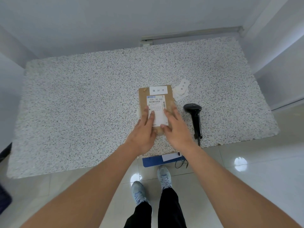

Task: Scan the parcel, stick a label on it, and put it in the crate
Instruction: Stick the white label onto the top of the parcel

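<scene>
Bright even light, lamp glare on floor tiles (240,163), wide-angle edge warping

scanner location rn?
The black scanner lies on the speckled table in the head view, just right of the parcel and the right hand, untouched.

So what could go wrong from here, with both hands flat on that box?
The parcel lies near the table edge, so a careless lift by the left hand and right hand might drop it. A sweeping arm could also knock the scanner or scatter the loose labels beside it.
</scene>
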`<control>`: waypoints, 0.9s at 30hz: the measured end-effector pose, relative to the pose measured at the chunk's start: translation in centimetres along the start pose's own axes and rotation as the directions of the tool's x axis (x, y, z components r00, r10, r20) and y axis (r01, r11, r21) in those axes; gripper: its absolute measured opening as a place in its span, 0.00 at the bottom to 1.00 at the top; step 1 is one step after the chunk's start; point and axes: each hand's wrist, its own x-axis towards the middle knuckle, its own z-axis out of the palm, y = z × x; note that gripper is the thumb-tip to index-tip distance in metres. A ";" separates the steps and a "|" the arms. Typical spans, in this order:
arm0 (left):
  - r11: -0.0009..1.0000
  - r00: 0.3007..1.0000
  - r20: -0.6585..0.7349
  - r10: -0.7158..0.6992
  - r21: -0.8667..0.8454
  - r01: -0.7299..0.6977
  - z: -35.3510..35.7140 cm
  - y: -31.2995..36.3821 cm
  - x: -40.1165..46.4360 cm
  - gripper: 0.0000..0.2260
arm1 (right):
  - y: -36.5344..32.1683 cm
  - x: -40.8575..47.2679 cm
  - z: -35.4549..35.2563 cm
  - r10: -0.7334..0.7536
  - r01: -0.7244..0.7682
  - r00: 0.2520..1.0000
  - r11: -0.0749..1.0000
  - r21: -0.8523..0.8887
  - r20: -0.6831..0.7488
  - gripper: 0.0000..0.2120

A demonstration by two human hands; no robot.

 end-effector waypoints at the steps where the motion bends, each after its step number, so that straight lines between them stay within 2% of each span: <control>1: 1.000 1.000 -0.001 0.009 -0.012 -0.009 0.1 -0.1 0.1 0.33 | -0.1 0.0 0.0 0.003 -0.003 1.000 1.000 0.013 0.004 0.31; 11: 0.999 0.999 -0.025 0.035 -0.009 -0.035 -1.7 0.4 0.0 0.32 | -2.6 -0.9 -1.4 0.024 -0.021 0.999 0.996 0.091 -0.037 0.33; 21: 0.988 0.970 -0.199 0.141 0.090 -0.125 -9.5 4.5 -4.1 0.33 | -10.1 -3.4 -6.5 -0.056 0.064 0.977 0.997 0.032 -0.204 0.31; 27: 0.968 0.925 -0.306 0.224 0.176 -0.176 -15.5 7.9 -8.3 0.32 | -15.3 -5.8 -10.2 -0.077 0.103 0.959 0.991 0.083 -0.272 0.37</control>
